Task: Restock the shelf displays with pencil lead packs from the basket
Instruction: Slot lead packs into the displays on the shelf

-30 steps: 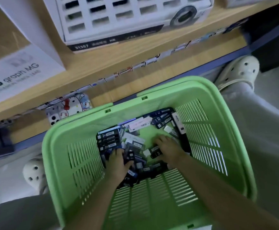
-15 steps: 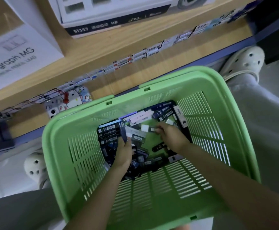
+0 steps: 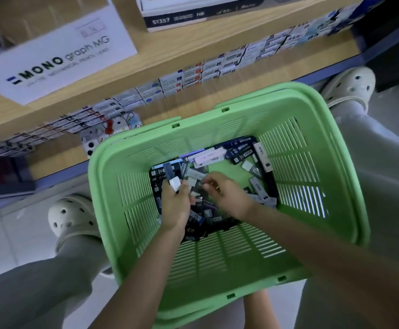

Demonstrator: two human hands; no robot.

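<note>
A green plastic basket (image 3: pixel 312 110) sits between my knees, its bottom covered with several dark and light pencil lead packs (image 3: pixel 248 153). Both my hands are inside it. My left hand (image 3: pixel 175 205) grips a few packs, a white-ended one (image 3: pixel 174 182) sticking up above the fingers. My right hand (image 3: pixel 227 194) reaches in beside it, its fingertips pinching a small pack near the left hand's bundle. The wooden shelf (image 3: pixel 193 51) lies just beyond the basket, with rows of small lead boxes (image 3: pixel 217 67) along its lower tier.
A white MONO graph MG display box (image 3: pixel 58 55) and a white display carton (image 3: pixel 203 15) stand on the upper shelf. A cartoon sticker card (image 3: pixel 113 129) leans behind the basket rim. My feet in pale clogs (image 3: pixel 350 86) flank the basket on a light floor.
My left hand has gathered packs and lifted them upright. My right hand has moved left, close to the left hand. The view has tilted, showing more of the shelf's box rows.
</note>
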